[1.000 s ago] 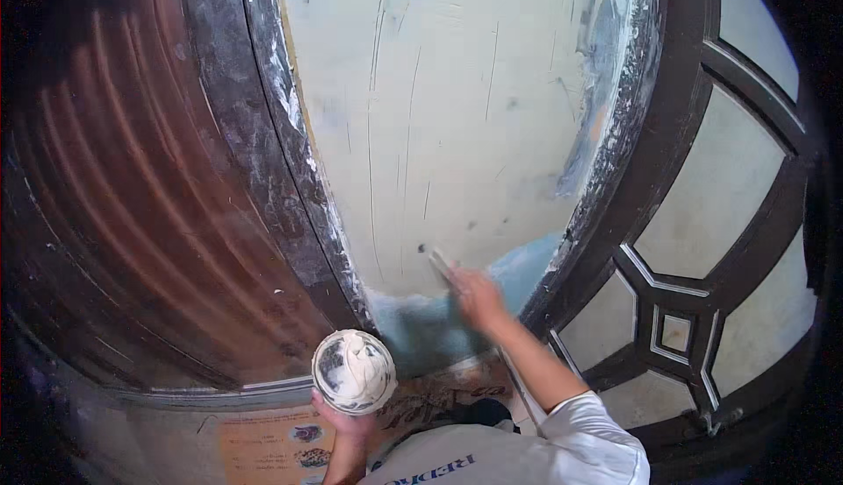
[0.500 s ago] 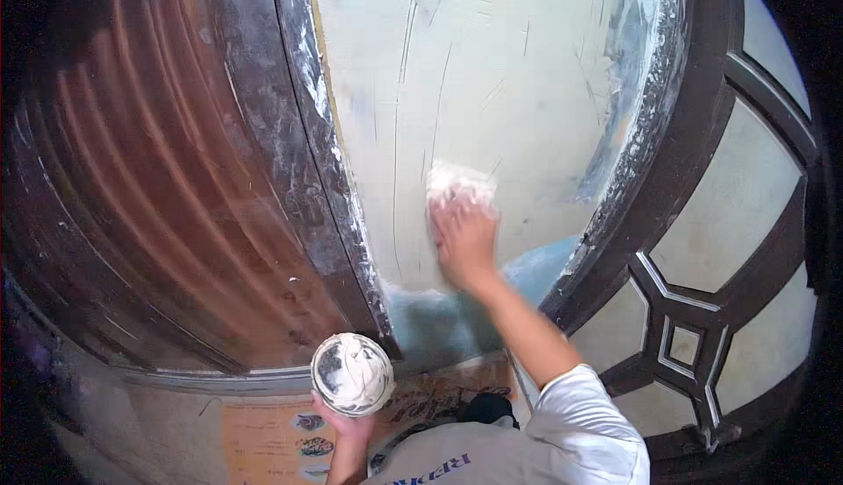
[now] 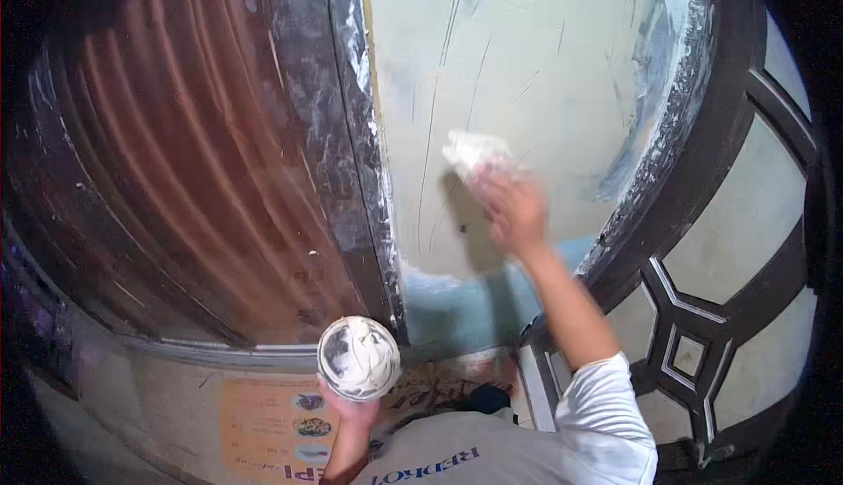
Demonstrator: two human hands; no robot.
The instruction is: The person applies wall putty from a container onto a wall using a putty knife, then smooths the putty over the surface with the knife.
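My left hand point(image 3: 351, 408) grips a round bowl point(image 3: 322, 358) from below and the side, low in front of me. White putty point(image 3: 364, 353) lines the bowl in thick swirls. Up at the pale wall panel point(image 3: 492, 54), my right hand point(image 3: 516, 208) is closed on a flat putty spreader point(image 3: 474, 151), its surface covered in white; motion blurs both. A dark shadow falls on the panel beside that hand, so it seems a little off the surface. Thin cracks or scratches run down the panel, and its lower part is blue-green point(image 3: 457, 314).
A dark frame point(image 3: 338, 160) smeared with white borders the panel on the left, beside a glossy brown wooden surface point(image 3: 193, 160). Rightward stands dark latticework point(image 3: 702, 309) with pale panes. An orange printed sheet point(image 3: 263, 423) lies on the floor.
My right hand has come away from the panel with the spreader, and its shadow now shows. The view has swung left, so the wall sits further right. The bowl stays in my left hand.
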